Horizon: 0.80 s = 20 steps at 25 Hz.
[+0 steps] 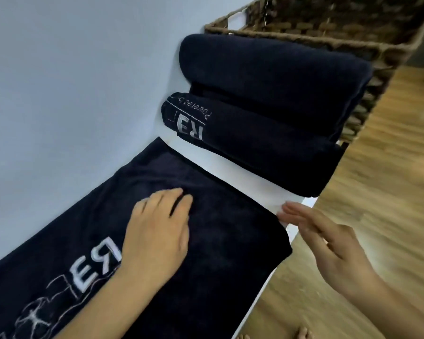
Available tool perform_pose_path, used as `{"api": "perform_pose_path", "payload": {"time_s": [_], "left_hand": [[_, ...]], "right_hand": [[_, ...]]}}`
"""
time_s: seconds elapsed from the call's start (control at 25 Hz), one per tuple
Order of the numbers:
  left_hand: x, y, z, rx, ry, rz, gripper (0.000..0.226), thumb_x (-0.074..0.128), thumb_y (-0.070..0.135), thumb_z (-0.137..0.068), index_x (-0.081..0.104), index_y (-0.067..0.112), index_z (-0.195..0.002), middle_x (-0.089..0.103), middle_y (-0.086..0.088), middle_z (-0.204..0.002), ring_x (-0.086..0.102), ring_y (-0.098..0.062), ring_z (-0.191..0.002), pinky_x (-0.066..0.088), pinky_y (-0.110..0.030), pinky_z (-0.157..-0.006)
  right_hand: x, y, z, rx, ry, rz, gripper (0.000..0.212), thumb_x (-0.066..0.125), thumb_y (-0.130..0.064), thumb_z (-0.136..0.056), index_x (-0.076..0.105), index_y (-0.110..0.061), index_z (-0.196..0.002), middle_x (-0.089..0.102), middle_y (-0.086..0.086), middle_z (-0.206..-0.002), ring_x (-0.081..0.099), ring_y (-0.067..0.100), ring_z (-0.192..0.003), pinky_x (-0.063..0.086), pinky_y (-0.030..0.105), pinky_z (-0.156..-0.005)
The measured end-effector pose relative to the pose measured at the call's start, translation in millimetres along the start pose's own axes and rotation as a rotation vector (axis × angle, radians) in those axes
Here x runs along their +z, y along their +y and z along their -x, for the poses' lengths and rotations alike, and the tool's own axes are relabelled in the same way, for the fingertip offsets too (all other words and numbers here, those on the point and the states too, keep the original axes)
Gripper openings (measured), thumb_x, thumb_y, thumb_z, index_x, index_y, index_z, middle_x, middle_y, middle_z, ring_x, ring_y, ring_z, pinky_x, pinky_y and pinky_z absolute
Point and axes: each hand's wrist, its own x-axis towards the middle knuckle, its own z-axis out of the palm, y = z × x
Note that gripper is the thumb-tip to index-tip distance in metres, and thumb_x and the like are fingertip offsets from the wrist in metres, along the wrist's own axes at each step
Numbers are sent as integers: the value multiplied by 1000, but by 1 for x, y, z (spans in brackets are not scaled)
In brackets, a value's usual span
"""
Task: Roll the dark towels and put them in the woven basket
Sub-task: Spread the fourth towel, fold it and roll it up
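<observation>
A dark navy towel [220,241] with white lettering lies spread flat along the white shelf [230,174]. My left hand [157,231] presses flat on it, fingers straight, near its far end. My right hand [326,243] hovers with straight fingers at the towel's right far corner, by the shelf edge, holding nothing. Beyond the flat towel, two folded dark towels [267,106] sit stacked on the shelf. The woven basket [328,28] stands behind them at the top right; its inside is not visible.
A pale wall [71,81] runs along the left side of the shelf. The wooden floor [377,179] lies below on the right. Toes show at the bottom edge.
</observation>
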Motion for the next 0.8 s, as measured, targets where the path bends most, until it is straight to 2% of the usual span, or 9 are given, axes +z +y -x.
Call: {"api": "perform_pose_path", "payload": {"time_s": [0.08,0.16,0.24,0.36,0.44,0.48,0.6,0.72,0.8], "left_hand": [[-1,50,11,187,39,138,45,53,46,-86,67,11,-111,63,-7,-109,58,-28,-92,49,-42,-74],[5,91,25,268,-113,34,68,61,64,-75,61,12,-117,58,-10,-111,53,-30,-91,48,-45,-73],[11,110,32,263,-205,-141,83,74,63,-64,56,9,-125,54,-16,-118,51,-36,-95,48,-49,-78],[15,107,33,312,-79,-88,45,76,26,-68,62,10,-108,60,-10,-100,53,-27,-76,49,-36,-66],[11,98,28,306,-5,39,16,66,18,-74,64,13,-89,59,-2,-82,49,-18,-65,45,-28,-54],[6,96,23,223,5,143,6,61,18,-79,63,15,-84,58,2,-75,49,-14,-61,44,-27,-49],[-24,80,1,-206,132,502,12,59,19,-92,60,21,-80,56,7,-60,46,-7,-49,38,-18,-48],[-68,48,-24,-539,465,647,19,54,22,-95,54,18,-77,52,4,-61,45,-6,-54,36,-23,-55],[-72,47,-28,-527,607,603,18,51,23,-96,53,13,-81,49,6,-63,42,-8,-56,33,-27,-57]], "right_hand": [[2,-1,1,90,86,-89,28,52,-25,-98,62,-37,-121,72,-19,-110,67,8,-105,49,25,-93],[7,-4,-3,85,78,-17,36,56,-11,-96,65,-37,-119,69,-19,-113,64,4,-105,44,11,-90],[8,-4,-5,60,9,44,39,55,-9,-97,65,-38,-122,61,-22,-116,59,4,-109,40,7,-90],[2,4,-4,-25,-21,125,37,48,-12,-100,64,-32,-126,61,-23,-116,56,2,-116,43,14,-94],[-1,6,-7,-59,-33,142,39,47,-9,-100,63,-30,-128,64,-18,-115,58,2,-114,46,17,-93],[-3,7,-9,-52,-46,142,40,48,-9,-100,61,-31,-129,65,-18,-115,58,0,-112,45,14,-91],[-10,10,-13,-48,-89,170,40,47,-14,-100,58,-37,-131,62,-19,-116,55,-3,-110,42,6,-87],[-7,10,-13,-282,-149,462,37,48,-15,-97,63,-29,-129,63,-9,-118,54,11,-110,50,26,-85],[-5,15,-11,-383,-139,626,39,47,-14,-92,66,-24,-125,62,-2,-118,55,20,-110,52,33,-81]]}}
